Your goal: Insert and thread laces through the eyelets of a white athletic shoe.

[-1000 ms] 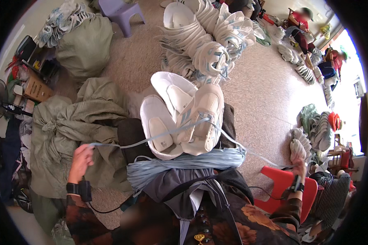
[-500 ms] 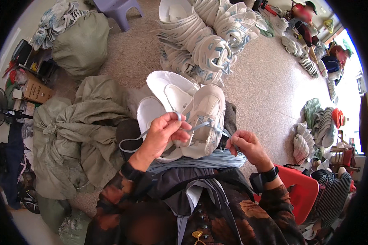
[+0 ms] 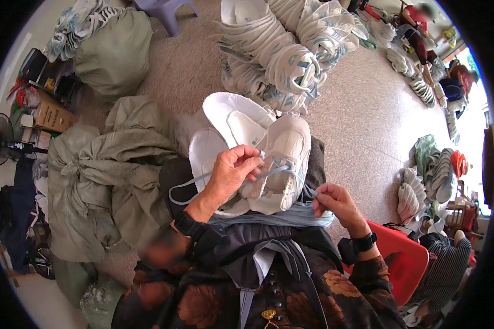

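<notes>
A white shoe upper (image 3: 290,143) with pale blue trim lies toe-away on my lap, a light blue-grey shoelace (image 3: 280,169) threaded across its eyelets. Just left of its opening, my left hand (image 3: 237,171) is closed in a pinch on one part of the lace, and a loop of lace trails out beyond that hand. On the other side, my right hand (image 3: 335,202) pinches the lace's other length, to the right of the upper. More white uppers (image 3: 230,107) lie beneath and to the left. A bundle of blue-grey laces (image 3: 307,216) rests across my lap.
Stacks of nested white-and-blue uppers (image 3: 291,60) stand ahead on the speckled floor. Olive cloth sacks (image 3: 132,164) lie at left, near a fan (image 3: 0,141). A red stool (image 3: 403,257) is close on my right. More upper piles (image 3: 439,175) and other people are farther right.
The view has shifted slightly, moving the scene a little rightward. Both hands keep their pinch on the lace; the left one sits slightly higher against the upper.
</notes>
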### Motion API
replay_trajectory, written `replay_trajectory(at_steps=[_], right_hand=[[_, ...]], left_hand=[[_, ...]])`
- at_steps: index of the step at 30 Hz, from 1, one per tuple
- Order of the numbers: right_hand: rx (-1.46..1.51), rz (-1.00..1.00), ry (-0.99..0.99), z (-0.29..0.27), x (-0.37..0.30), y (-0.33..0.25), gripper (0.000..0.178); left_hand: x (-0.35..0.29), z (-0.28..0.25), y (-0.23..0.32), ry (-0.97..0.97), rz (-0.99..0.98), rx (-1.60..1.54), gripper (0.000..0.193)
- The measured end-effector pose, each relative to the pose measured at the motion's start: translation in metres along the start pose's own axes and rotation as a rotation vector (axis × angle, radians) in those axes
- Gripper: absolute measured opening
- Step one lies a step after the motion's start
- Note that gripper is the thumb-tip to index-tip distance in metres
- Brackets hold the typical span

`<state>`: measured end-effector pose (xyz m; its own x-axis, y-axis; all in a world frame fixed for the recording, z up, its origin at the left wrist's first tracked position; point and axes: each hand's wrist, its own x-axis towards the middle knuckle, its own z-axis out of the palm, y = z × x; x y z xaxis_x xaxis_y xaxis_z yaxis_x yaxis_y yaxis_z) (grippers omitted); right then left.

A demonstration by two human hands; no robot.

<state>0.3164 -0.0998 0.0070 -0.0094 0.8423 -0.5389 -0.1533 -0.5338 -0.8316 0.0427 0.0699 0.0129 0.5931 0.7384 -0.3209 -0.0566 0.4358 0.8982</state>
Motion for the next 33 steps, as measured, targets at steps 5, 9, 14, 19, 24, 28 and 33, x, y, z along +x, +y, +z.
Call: replay_trajectory(at_steps=[5, 9, 14, 19, 24, 28, 33], right_hand=[[0.062, -0.133, -0.052, 0.022, 0.01, -0.013, 0.013], [0.044, -0.069, -0.128, 0.035, 0.011, -0.033, 0.015], [-0.074, -0.131, -0.085, 0.05, 0.014, -0.033, 0.018], [-0.169, -0.232, -0.01, 0.055, 0.02, -0.03, 0.019], [-0.1, -0.218, -0.009, 0.045, 0.015, -0.019, 0.017], [-0.044, -0.213, 0.085, 0.038, 0.009, -0.014, 0.016], [-0.129, -0.274, 0.158, 0.041, 0.01, -0.009, 0.015]], left_hand=[[0.004, 0.009, -0.002, 0.051, 0.109, 0.212, 0.009], [0.004, 0.012, -0.007, 0.074, 0.206, 0.197, 0.008], [0.005, 0.017, -0.008, 0.116, 0.247, 0.152, 0.006], [0.006, 0.022, -0.009, 0.184, 0.376, 0.384, 0.009], [0.002, 0.024, -0.002, 0.2, 0.496, 0.582, 0.01], [0.005, 0.028, -0.005, 0.202, 0.498, 0.606, 0.01], [0.014, 0.026, -0.01, 0.174, 0.73, 0.91, 0.013]])
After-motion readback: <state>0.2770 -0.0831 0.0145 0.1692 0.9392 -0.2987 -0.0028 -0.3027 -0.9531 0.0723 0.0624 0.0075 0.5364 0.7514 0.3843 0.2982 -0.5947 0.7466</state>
